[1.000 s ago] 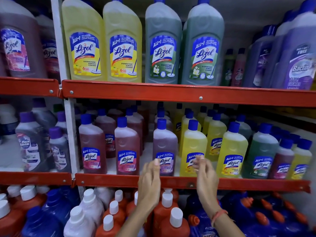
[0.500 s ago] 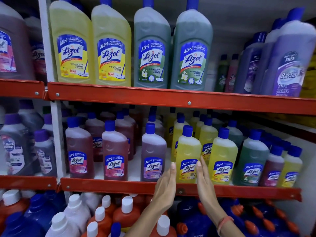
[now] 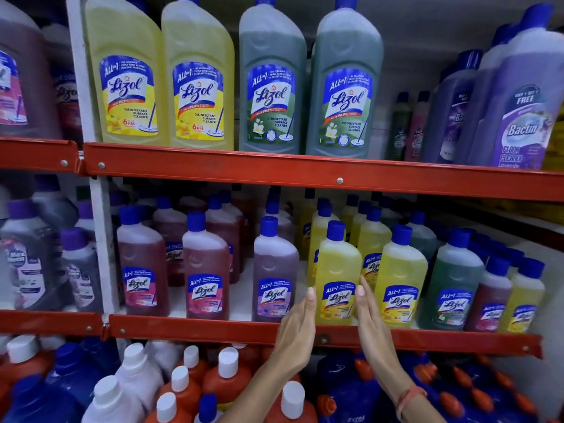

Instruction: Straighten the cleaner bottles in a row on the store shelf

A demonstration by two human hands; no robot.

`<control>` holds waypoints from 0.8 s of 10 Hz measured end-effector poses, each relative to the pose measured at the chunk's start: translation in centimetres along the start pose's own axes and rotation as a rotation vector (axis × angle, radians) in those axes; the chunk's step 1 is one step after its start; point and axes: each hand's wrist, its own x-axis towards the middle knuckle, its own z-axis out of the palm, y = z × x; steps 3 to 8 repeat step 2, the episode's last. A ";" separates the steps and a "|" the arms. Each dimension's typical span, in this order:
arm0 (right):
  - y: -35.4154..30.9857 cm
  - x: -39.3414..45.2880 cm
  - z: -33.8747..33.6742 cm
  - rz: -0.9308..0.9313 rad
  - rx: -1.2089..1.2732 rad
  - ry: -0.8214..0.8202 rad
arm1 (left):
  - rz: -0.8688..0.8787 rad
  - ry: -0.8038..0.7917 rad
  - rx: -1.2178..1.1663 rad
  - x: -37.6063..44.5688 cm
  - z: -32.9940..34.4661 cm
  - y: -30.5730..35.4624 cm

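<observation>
Open L hand (image 3: 297, 326) & R hand (image 3: 370, 319) flank yellow-liquid bottle (image 3: 337, 270)

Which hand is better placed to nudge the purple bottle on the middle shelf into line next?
Left. The left hand is open beside the purple bottle, its fingertips near that label's right edge. The right hand sits on the far side of the yellow bottle and would have to cross it.

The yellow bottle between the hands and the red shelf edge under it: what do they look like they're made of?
The yellow bottle looks like translucent plastic, slightly frosted: the liquid's colour glows through and the fill line shows near the shoulder. Its blue cap seems opaque, smooth plastic, and the label is glossy print. The red shelf edge is probably painted metal: thin, folded, with screw heads and a dull sheen.
</observation>
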 end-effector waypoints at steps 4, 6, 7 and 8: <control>-1.4 0.3 -1.0 -0.092 -0.039 0.018 | 0.242 0.036 0.196 -1.5 -3.1 2.9; -1.4 0.3 -1.0 -0.092 -0.039 0.018 | 0.242 0.036 0.196 -1.5 -3.1 2.9; -1.4 0.3 -1.0 -0.092 -0.039 0.018 | 0.242 0.036 0.196 -1.5 -3.1 2.9; -1.4 0.3 -1.0 -0.092 -0.039 0.018 | 0.242 0.036 0.196 -1.5 -3.1 2.9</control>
